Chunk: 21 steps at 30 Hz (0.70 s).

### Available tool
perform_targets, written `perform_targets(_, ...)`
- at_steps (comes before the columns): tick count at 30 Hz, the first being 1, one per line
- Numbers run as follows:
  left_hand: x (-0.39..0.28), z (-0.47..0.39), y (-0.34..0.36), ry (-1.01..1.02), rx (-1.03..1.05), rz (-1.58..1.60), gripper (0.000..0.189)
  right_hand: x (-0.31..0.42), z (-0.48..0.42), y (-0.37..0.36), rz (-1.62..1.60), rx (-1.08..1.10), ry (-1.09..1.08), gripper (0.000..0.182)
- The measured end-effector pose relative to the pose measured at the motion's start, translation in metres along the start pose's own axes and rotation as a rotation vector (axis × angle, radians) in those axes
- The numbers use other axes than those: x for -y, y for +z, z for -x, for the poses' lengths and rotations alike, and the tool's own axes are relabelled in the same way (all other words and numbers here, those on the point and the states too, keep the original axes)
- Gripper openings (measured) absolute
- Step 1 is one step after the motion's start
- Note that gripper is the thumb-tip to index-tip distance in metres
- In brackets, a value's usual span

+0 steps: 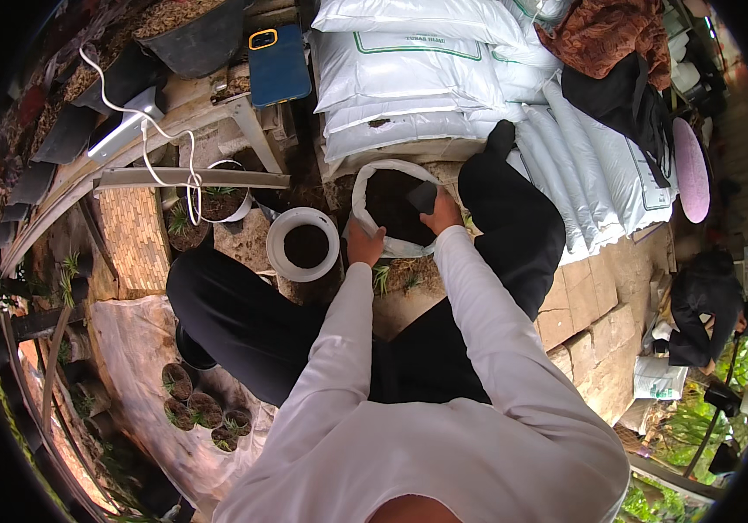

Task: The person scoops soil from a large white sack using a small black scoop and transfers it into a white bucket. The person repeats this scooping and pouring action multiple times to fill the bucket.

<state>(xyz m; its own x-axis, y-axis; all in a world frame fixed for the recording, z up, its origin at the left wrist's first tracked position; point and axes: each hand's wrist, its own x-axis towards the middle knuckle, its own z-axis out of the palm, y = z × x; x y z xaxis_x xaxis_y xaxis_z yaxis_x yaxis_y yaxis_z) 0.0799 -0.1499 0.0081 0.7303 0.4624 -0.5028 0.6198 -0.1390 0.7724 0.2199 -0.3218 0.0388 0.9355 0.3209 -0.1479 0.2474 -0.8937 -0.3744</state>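
An open white sack (365, 189) of dark soil (390, 196) stands on the ground between my knees. My left hand (365, 244) grips the sack's near left rim. At the sack's right side, my right hand (444, 212) holds a small dark grey object (422, 197) over the soil; its exact kind is unclear. Left of the sack stands a round white plastic pot (274, 245) with dark soil in it.
Stacked white sacks (407, 72) lie beyond the open one, beside a blue phone (279, 68). A white cable (145, 140) hangs over a wooden frame at the left. Small potted plants (204, 408) stand at lower left. Another person (704, 307) bends at far right.
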Motion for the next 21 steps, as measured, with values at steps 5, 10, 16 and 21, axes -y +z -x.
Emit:
perform_targets(5,0.013,-0.024,0.009,0.007,-0.023,-0.119,0.099,0.004,-0.018,0.018,0.303,0.1,-0.181,0.097)
perform_targets(10,0.018,-0.036,0.013,-0.058,0.103,-0.079,0.098,0.008,-0.019,0.021,0.388,0.285,-0.158,0.09)
perform_targets(16,0.025,-0.042,0.015,-0.049,0.109,-0.099,0.098,-0.002,-0.019,0.015,0.129,0.399,-0.045,0.075)
perform_targets(21,0.036,-0.054,0.022,0.018,0.129,-0.012,0.103,-0.034,-0.019,0.039,-0.357,0.442,0.196,0.065)
